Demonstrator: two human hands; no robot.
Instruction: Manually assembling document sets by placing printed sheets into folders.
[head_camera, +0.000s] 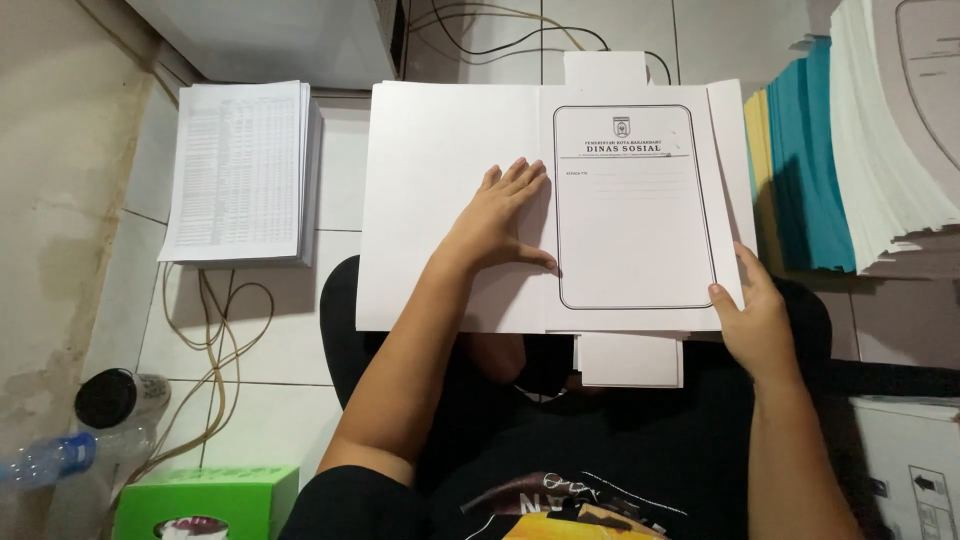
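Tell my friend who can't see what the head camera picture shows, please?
A person's left hand presses flat on an open white folder on their lap, while the right hand holds its lower right edge. A paper stack lies on the tiled floor, left.

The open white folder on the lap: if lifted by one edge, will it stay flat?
Probably not. The folder looks like thin card with a centre crease, so it would likely sag or fold. The left hand pressing it flat suggests springiness.

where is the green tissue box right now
In the head view, the green cardboard tissue box sits on the white tiled floor at bottom left, beside the person's left elbow, right of a clear plastic bottle.
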